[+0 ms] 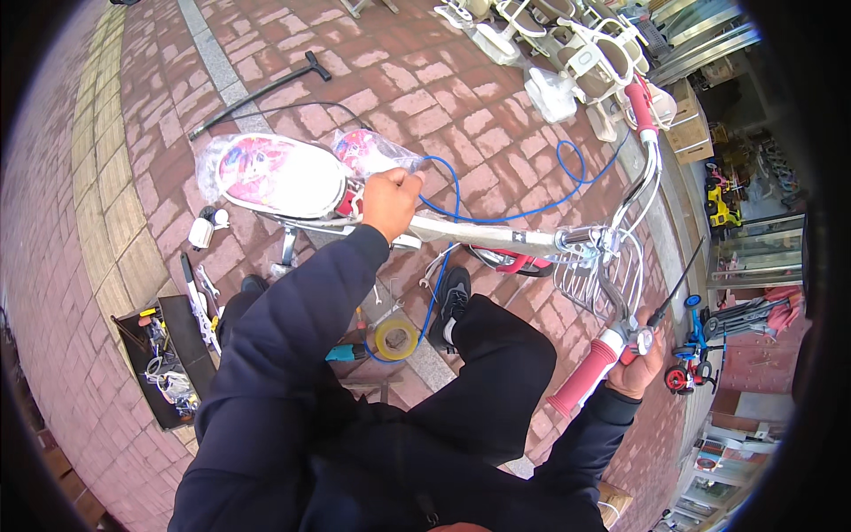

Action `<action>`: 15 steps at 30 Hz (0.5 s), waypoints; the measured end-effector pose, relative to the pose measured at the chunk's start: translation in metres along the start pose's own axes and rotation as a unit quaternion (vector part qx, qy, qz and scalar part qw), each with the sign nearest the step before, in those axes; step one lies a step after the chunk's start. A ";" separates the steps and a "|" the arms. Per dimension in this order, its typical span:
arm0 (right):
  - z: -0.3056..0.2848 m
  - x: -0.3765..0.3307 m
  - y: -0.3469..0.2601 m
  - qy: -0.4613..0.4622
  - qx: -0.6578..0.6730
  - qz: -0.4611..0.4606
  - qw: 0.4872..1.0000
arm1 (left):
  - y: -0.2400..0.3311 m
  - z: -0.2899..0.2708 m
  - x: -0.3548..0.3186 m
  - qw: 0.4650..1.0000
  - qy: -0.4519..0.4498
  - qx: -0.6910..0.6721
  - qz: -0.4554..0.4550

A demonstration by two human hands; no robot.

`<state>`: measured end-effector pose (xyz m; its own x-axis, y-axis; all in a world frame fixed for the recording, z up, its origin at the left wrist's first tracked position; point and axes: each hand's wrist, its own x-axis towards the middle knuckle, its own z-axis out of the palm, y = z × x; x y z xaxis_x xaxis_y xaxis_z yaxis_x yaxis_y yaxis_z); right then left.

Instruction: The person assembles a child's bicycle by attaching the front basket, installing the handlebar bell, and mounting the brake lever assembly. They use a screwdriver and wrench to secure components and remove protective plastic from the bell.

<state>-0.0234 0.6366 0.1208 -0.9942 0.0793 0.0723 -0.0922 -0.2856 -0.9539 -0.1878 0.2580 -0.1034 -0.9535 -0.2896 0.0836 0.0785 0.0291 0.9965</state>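
A children's bicycle (483,234) with a white frame stands in front of me, its frame partly in clear film. My left hand (390,206) is closed just above the frame, beside the white saddle (282,176) with pink print; what its fingers hold is hidden. My right hand (636,365) is closed around a screwdriver (658,316) with a red and black handle, its dark shaft pointing away from me. That hand sits beside the near pink grip (587,377) and a silver bell-like part on the handlebar. The far pink grip (640,106) is untouched.
A floor pump (266,92) lies beyond the saddle; a blue hose (523,215) loops across the brick paving. By my feet are yellow tape (396,339) and spanners. An open toolbox (151,363) stands at left. White seat parts (594,62) pile at far right; small tricycles (691,355) stand right.
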 end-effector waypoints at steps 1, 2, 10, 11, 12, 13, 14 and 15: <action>-0.008 -0.003 -0.004 0.002 -0.006 0.002 1.000 | 0.001 -0.001 -0.017 1.000 0.012 -0.005 0.017; -0.014 -0.004 -0.004 0.015 -0.024 -0.003 1.000 | 0.000 -0.005 -0.027 0.998 0.001 0.050 0.036; 0.024 -0.006 -0.015 0.209 -0.266 -0.029 0.941 | -0.013 -0.038 -0.058 0.995 -0.060 0.065 -0.041; 0.039 -0.021 -0.028 0.193 -0.366 -0.095 0.905 | -0.003 -0.040 -0.061 0.993 -0.024 0.113 -0.010; 0.058 -0.036 -0.036 0.195 -0.424 -0.175 0.867 | 0.013 -0.044 -0.059 0.984 0.011 0.175 0.019; 0.079 -0.052 -0.043 0.182 -0.409 -0.237 0.862 | 0.033 -0.052 -0.057 0.985 0.026 0.166 0.030; 0.102 -0.068 -0.041 0.135 -0.343 -0.314 0.875 | 0.056 -0.060 -0.058 0.989 0.025 0.144 0.031; 0.125 -0.084 -0.038 0.023 -0.227 -0.337 0.913 | 0.083 -0.069 -0.064 0.994 0.022 0.104 0.038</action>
<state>0.0564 0.5219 0.1872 -0.7156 0.1330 0.6857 -0.6402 0.2677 -0.7200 -0.0999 0.2135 -0.0260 -0.9330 -0.3208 0.1628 0.0831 0.2481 0.9652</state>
